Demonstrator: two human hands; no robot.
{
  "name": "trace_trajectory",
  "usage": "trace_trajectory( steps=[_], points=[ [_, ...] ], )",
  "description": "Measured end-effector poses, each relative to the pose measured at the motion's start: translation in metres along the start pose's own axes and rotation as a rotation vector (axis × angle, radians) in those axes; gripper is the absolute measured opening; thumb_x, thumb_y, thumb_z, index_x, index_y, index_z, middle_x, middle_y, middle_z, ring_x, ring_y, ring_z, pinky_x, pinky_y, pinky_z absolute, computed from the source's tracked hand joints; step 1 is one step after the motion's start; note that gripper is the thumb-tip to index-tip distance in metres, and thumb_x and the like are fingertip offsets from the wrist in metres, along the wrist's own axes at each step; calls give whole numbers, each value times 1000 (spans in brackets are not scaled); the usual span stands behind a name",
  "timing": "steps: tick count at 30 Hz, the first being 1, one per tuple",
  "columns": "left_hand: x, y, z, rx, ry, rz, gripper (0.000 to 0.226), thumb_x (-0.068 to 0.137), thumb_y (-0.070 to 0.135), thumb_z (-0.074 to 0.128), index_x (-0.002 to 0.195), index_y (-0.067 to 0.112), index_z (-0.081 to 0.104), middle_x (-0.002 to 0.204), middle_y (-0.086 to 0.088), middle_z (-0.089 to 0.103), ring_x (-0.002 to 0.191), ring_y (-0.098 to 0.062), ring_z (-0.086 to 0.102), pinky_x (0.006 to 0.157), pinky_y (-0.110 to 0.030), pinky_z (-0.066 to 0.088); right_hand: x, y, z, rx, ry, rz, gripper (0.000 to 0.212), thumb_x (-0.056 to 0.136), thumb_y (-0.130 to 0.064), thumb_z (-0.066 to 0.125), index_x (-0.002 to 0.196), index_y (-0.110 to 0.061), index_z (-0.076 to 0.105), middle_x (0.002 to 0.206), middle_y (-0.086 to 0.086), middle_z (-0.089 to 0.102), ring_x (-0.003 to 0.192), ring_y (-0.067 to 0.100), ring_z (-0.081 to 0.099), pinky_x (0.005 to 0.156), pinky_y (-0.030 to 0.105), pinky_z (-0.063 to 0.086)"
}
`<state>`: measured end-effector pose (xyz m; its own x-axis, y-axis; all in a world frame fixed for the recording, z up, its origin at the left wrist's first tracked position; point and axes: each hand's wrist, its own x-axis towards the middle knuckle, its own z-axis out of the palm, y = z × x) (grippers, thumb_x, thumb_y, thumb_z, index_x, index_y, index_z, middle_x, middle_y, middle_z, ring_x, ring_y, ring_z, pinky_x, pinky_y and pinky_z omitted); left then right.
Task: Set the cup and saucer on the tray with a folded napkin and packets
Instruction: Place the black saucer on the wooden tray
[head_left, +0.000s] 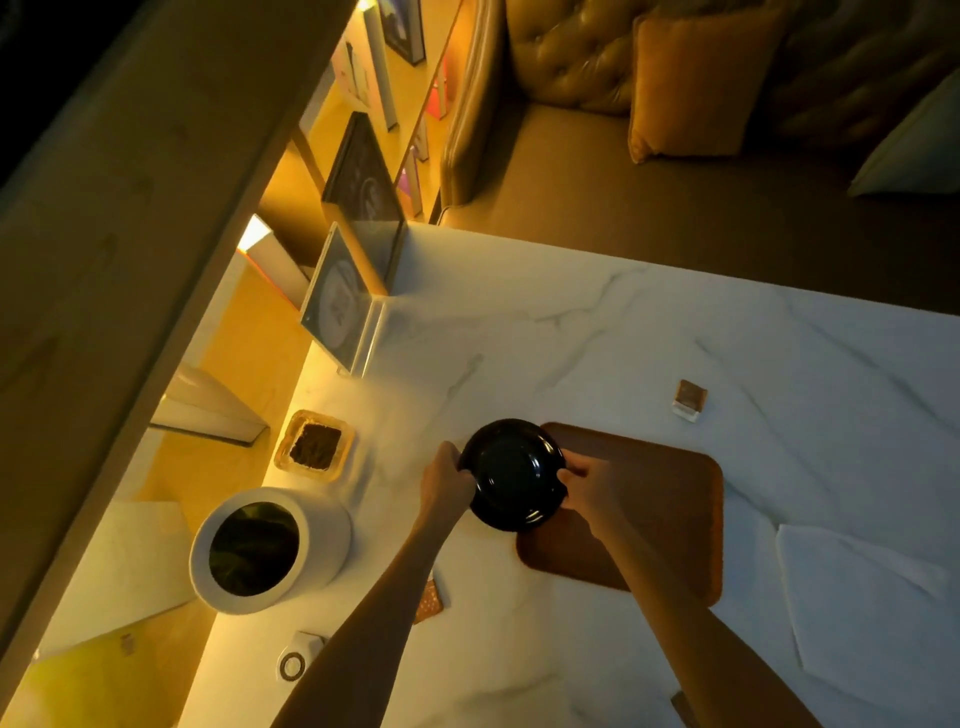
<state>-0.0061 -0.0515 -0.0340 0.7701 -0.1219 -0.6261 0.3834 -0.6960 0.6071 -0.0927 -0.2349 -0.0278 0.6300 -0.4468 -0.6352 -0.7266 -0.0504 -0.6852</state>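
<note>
Now gripped at opposite rims between left hand (448, 474) and right hand (586, 480), fingers curled closed on it: round glossy black saucer (511, 475), over near-left corner of brown rounded wooden tray (670, 499) on white marble table (623, 332). Too dark to tell whether a cup sits on it. Nearby: small brown packet (690, 400) beyond tray, white cylindrical pot (270, 548), square amber dish (315, 446) at left.
</note>
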Motion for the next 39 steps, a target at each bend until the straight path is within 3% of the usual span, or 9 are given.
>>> trace_trajectory(
  steps=[4,9,11,15,22,28,33,37,39],
  points=[
    [-8,32,31,31,-68,9,26,80,-5,54,80,19,44,89,-12,60,85,-36,67,69,-47,59,0,18,-38,35,56,41,30,88,6,54,107,-11,70,75,-13,66,69,9,62,74,39,60],
    [-13,55,65,25,-118,-31,24,81,-5,53,80,18,47,97,-16,63,91,-38,68,79,-52,60,-1,38,-71,30,135,18,32,88,5,53,113,-8,68,86,5,71,84,26,67,77,47,60],
    [-14,58,73,32,-122,-57,24,81,-5,53,80,19,46,94,-13,62,93,-36,67,79,-49,60,0,46,-77,19,149,12,32,89,4,54,115,-8,67,92,12,72,88,32,68,77,52,59],
    [-17,56,86,66,-122,-90,25,79,-6,52,80,18,45,92,-13,61,92,-39,68,76,-49,60,1,59,-81,21,170,54,33,89,1,56,119,-9,66,92,7,71,79,25,67,74,52,60],
    [-17,51,89,119,-117,-97,25,82,-5,53,81,18,45,96,-14,62,90,-36,69,76,-48,60,0,70,-75,23,158,87,32,89,0,56,119,-10,65,88,6,72,83,31,69,75,52,59],
    [-14,46,90,177,-97,-113,23,83,-5,55,86,17,46,89,-7,58,88,-30,66,72,-35,58,2,69,-69,-19,143,94,33,90,-1,56,119,-11,66,94,6,73,75,15,65,73,40,61],
    [-10,38,94,221,-112,-141,24,82,-5,56,85,17,47,90,-9,60,83,-28,67,71,-37,59,5,76,-64,-45,145,107,33,91,-3,55,124,-8,62,106,14,72,80,18,66,75,39,61],
    [-5,37,95,304,-116,-115,23,84,-2,55,83,19,46,84,-5,58,69,-17,56,55,-25,46,6,80,-61,-9,178,114,35,91,-2,56,125,-5,59,109,15,71,76,15,64,75,37,60],
    [-2,37,95,353,-124,-108,19,85,-2,55,87,16,50,86,-6,59,69,-17,55,57,-25,46,6,82,-60,7,178,124,36,91,-3,56,127,-5,58,114,15,69,78,14,64,76,36,60]
  ],
)
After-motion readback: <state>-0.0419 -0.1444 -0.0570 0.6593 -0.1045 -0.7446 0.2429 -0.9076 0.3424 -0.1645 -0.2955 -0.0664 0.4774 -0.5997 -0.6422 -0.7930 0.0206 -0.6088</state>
